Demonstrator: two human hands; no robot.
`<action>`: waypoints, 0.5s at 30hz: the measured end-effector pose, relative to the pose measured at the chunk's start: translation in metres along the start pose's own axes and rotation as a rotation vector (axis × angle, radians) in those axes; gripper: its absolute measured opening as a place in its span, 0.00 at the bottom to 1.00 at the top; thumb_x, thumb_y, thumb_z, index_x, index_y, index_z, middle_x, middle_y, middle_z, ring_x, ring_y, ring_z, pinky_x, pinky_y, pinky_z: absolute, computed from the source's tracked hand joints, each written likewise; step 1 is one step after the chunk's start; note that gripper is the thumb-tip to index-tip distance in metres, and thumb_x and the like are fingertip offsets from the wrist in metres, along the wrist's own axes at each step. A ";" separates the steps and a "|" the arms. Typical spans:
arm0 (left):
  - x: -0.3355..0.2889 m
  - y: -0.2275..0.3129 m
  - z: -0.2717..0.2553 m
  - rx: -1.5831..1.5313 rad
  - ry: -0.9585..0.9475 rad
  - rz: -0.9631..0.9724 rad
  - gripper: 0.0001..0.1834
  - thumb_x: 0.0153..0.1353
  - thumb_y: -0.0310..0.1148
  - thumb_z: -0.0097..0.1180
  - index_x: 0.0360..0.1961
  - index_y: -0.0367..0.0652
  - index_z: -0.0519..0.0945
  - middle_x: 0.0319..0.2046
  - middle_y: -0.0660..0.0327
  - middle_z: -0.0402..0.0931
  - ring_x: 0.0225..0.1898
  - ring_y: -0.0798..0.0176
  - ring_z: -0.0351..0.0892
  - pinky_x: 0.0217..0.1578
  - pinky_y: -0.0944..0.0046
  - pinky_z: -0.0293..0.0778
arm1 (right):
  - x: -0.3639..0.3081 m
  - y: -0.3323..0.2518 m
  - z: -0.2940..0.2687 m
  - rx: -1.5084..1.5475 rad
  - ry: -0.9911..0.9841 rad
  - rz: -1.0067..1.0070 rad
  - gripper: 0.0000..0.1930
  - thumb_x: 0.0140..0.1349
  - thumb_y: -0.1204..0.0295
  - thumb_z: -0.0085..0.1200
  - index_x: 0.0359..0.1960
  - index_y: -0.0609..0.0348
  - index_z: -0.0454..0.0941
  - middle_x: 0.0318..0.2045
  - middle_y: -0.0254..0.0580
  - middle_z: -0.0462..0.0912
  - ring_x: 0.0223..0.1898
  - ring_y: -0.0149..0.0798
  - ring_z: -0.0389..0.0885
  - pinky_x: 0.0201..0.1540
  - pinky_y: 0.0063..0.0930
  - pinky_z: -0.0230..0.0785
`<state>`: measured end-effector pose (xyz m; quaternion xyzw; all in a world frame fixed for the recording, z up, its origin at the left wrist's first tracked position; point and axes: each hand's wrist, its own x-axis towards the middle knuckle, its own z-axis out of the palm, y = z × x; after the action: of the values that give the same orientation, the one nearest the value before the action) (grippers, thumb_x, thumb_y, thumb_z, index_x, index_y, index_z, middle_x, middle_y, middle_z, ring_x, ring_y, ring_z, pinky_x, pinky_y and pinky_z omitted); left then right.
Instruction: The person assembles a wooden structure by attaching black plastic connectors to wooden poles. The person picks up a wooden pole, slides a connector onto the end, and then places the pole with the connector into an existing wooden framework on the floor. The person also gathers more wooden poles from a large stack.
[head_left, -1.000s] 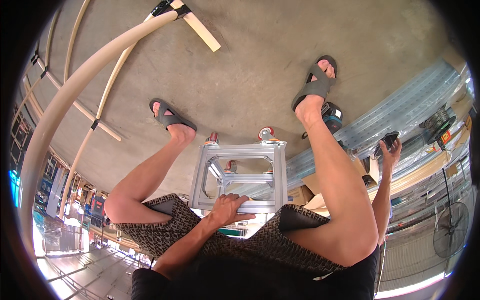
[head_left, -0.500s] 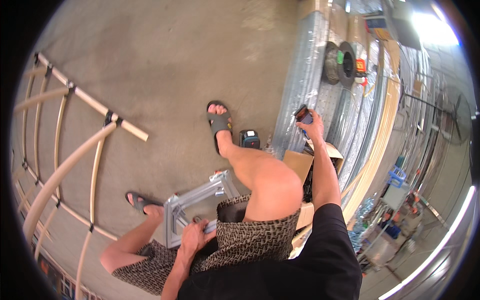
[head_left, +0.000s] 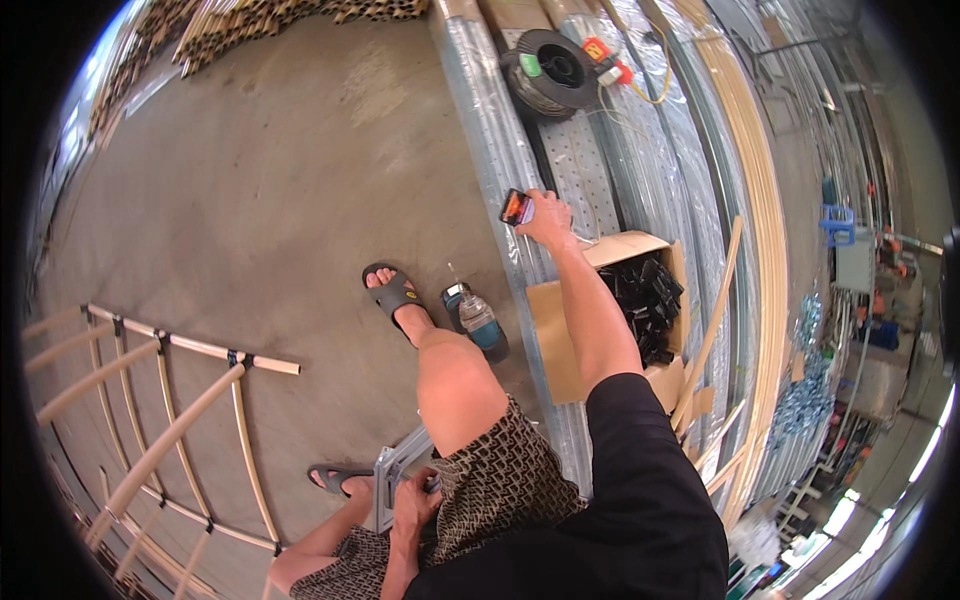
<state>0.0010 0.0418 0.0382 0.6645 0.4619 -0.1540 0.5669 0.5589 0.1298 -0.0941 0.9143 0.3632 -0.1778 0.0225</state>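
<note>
My right hand (head_left: 548, 219) is stretched forward, fingers closed round a small flat phone-like device (head_left: 517, 207) whose dark face shows orange and red. It is over the edge of plastic-wrapped metal profiles (head_left: 485, 130); whether the device touches them I cannot tell. Low between my legs, my left hand (head_left: 411, 508) has its fingers curled on a grey metal frame (head_left: 392, 466), partly hidden behind my patterned shorts. Beneath my right forearm stands an open cardboard box (head_left: 560, 345) of black plastic pieces (head_left: 640, 305).
A wire spool (head_left: 552, 72) and a red-orange item (head_left: 606, 62) with a yellow cord lie on the profiles. A clear bottle (head_left: 478, 318) stands by my sandalled foot. At left is a rack of tan pipes (head_left: 170, 440); long wooden strips (head_left: 750, 160) run along the right.
The view has shifted, bringing the box's contents and a pipe stack at the far left into sight. My right hand still holds the device, now with its orange-lit face showing. My left hand stays on the frame.
</note>
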 end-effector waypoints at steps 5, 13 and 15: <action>0.014 -0.040 0.013 -0.031 -0.010 0.042 0.22 0.58 0.43 0.56 0.49 0.41 0.78 0.39 0.47 0.78 0.44 0.47 0.79 0.45 0.55 0.75 | -0.002 0.000 0.011 -0.015 0.037 0.033 0.43 0.35 0.56 0.75 0.59 0.44 0.72 0.48 0.51 0.75 0.51 0.55 0.77 0.54 0.49 0.69; 0.035 -0.165 0.010 -1.848 -0.547 -0.004 0.22 0.73 0.36 0.39 0.64 0.43 0.69 0.60 0.55 0.71 0.61 0.57 0.69 0.59 0.61 0.66 | -0.032 0.002 0.014 0.022 0.201 0.056 0.42 0.40 0.62 0.71 0.60 0.57 0.68 0.56 0.57 0.72 0.59 0.58 0.70 0.62 0.55 0.60; 0.038 -0.153 -0.008 -1.772 -0.349 -0.029 0.24 0.73 0.32 0.35 0.69 0.42 0.64 0.64 0.56 0.68 0.65 0.55 0.65 0.64 0.59 0.62 | -0.057 -0.007 0.014 0.167 0.306 0.055 0.41 0.42 0.63 0.71 0.61 0.58 0.67 0.58 0.58 0.70 0.61 0.58 0.68 0.63 0.54 0.59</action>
<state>-0.1020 0.0547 -0.0808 -0.0543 0.3269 0.1526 0.9311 0.5114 0.0951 -0.0868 0.9390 0.3211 -0.0654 -0.1041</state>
